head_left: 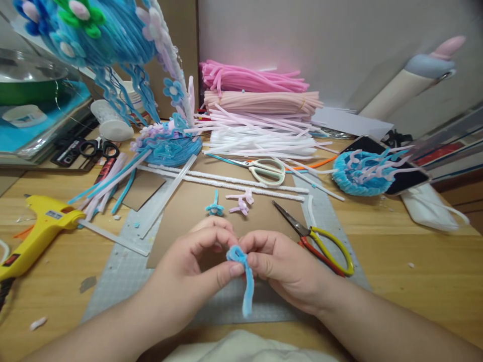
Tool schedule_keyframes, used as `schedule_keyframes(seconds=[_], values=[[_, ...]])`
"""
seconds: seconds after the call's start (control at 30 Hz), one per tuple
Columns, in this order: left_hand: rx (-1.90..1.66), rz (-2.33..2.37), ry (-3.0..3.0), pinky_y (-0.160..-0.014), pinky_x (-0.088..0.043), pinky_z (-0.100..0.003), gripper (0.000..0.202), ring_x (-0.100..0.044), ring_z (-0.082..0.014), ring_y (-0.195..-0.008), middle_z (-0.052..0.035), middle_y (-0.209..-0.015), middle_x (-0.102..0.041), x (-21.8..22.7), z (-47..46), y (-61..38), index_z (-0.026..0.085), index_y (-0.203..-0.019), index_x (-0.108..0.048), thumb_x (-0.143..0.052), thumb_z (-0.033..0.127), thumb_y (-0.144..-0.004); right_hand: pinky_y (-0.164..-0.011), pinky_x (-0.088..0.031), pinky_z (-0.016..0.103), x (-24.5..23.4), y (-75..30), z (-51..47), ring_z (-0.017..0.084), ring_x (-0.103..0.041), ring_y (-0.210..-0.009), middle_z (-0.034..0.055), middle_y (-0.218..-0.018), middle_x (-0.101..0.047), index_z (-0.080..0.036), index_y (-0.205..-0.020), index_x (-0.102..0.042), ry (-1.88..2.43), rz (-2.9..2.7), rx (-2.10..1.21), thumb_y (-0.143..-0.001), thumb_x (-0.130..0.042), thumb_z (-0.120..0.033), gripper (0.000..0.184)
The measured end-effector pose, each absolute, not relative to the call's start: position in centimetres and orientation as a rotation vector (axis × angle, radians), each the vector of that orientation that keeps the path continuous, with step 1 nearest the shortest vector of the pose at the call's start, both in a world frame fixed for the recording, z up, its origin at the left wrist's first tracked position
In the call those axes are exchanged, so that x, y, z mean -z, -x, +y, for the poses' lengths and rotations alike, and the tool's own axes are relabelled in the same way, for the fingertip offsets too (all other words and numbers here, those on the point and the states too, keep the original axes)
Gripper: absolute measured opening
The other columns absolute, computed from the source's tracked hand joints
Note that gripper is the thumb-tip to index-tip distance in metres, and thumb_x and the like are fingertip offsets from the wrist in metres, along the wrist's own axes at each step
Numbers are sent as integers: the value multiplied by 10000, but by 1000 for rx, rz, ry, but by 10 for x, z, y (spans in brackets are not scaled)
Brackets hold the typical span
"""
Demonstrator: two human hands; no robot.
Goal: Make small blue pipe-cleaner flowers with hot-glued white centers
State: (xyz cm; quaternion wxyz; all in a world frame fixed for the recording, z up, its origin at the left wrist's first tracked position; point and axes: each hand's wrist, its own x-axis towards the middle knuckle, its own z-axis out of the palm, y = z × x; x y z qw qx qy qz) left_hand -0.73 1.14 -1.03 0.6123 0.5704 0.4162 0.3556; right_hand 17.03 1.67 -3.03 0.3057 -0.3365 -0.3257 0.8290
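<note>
Between both hands is a light blue pipe cleaner (248, 294), bent into small loops at the top with a tail hanging down. My left hand (199, 256) pinches the looped end between thumb and fingers. From the other side my right hand (277, 261) grips the same piece near where the tail starts. Just beyond my fingers lie a small blue pipe-cleaner flower (214, 208) and small pale pink flowers (241, 203) on a sheet of brown cardboard (177, 221). Pliers-like scissors with red and yellow handles (332, 246) rest beside my right hand.
A yellow glue gun (41, 229) lies at left. Bundles of pink and white pipe cleaners (260, 103) are stacked at the back, with pale-handled scissors (267, 171) before them. A blue fuzzy jellyfish-like piece (362, 173) sits on a phone at right; a larger blue decoration (113, 37) hangs upper left.
</note>
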Motion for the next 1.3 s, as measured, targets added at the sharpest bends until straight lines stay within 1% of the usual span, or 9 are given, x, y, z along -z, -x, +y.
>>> schedule_keyframes(seconds=[0.47, 0.67, 0.77, 0.87, 1.0, 1.07, 1.17, 1.23, 1.3], values=[[-829, 982, -1387, -742, -413, -257, 76, -523, -143, -807, 12, -835, -517, 11, 10, 6, 200, -758, -591, -652, 225, -797, -594, -388, 200, 30, -170, 13, 70, -513, -592, -9, -667, -601, -119, -767, -637, 865, -873, -2208, -728, -746, -294, 210], [-871, 1017, -1563, -763, -429, -258, 29, -542, -148, -855, -2, -876, -540, 10, 7, 6, 203, -823, -590, -614, 189, -815, -577, -405, 217, 26, -168, 16, 84, -505, -582, -7, -663, -559, -122, -782, -601, 868, -687, -2315, -741, -712, -328, 237], [-935, 1079, -1682, -780, -430, -258, 81, -549, -144, -876, 3, -875, -555, 10, 7, 7, 214, -836, -561, -582, 136, -825, -576, -393, 208, 25, -167, 15, 82, -497, -606, -10, -723, -568, -150, -829, -574, 957, -795, -2130, -772, -681, -353, 236], [-971, 1133, -1812, -805, -426, -251, 173, -561, -133, -897, 11, -900, -584, 13, 8, 8, 227, -856, -534, -560, 61, -813, -542, -353, 190, 26, -168, 14, 70, -454, -572, -29, -663, -537, -153, -768, -557, 1059, -977, -1902, -799, -653, -376, 245], [-954, 1068, -1962, -805, -424, -237, 227, -572, -124, -896, 8, -948, -592, 15, 6, 11, 238, -881, -560, -567, 29, -794, -515, -347, 198, 26, -169, 14, 76, -466, -547, -20, -635, -546, -147, -760, -569, 1027, -1007, -2054, -780, -659, -403, 272], [-946, 1035, -1888, -826, -419, -252, 219, -563, -142, -933, -6, -977, -582, 15, 5, 11, 238, -887, -572, -559, 38, -798, -504, -347, 195, 25, -168, 14, 73, -459, -533, -28, -620, -540, -153, -762, -563, 1017, -981, -2076, -774, -668, -377, 248], [-926, 984, -1458, -809, -429, -280, 204, -535, -175, -970, -28, -1022, -566, 15, 5, 8, 252, -990, -548, -538, 123, -832, -522, -358, 197, 21, -169, 15, 73, -446, -550, -35, -624, -527, -155, -745, -564, 1063, -1122, -1915, -783, -655, -304, 179], [-868, 963, -1147, -741, -434, -258, 171, -530, -159, -886, -19, -957, -570, 16, 7, 7, 243, -1008, -545, -565, 226, -839, -558, -374, 206, 18, -170, 14, 81, -463, -593, -28, -658, -537, -158, -747, -575, 1114, -1293, -1753, -805, -620, -256, 122], [-771, 956, -968, -661, -414, -222, 155, -501, -123, -752, 6, -824, -556, 17, 11, 5, 207, -916, -573, -629, 300, -806, -597, -386, 219, 17, -171, 12, 92, -484, -634, -20, -687, -556, -165, -753, -592, 1133, -1496, -1606, -828, -582, -220, 93]])
